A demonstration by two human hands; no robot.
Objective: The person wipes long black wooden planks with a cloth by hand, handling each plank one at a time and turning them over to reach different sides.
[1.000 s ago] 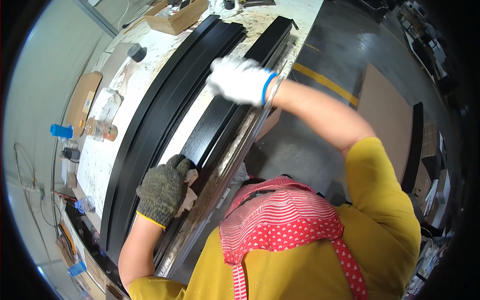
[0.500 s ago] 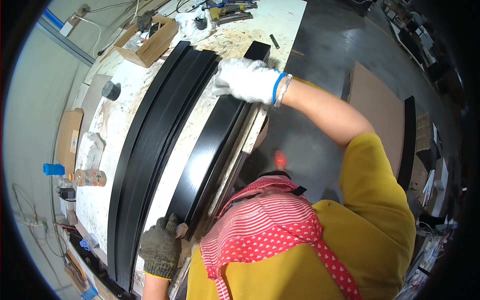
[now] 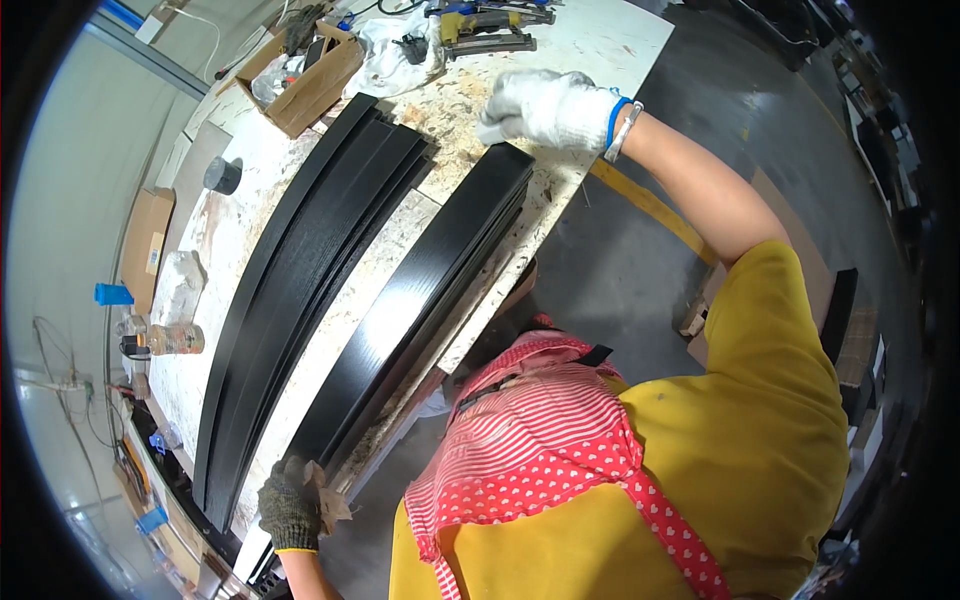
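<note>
Box [image 3: 315, 100] holding clear plastic [image 3: 268, 80], black boards [image 3: 400, 300]

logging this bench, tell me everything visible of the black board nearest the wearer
The black board is long and narrow, its glossy top showing fine wood-like grain and a bright reflection. It lies along the near side of the white bench, apparently atop similar dark strips. Its curve may be lens distortion. The left hand is at its near end with a tan scrap; the right hand is by its far end, contact unclear.

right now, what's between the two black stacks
Between the left stack and right stack, the head view shows just a bare strip of white tabletop.
</note>
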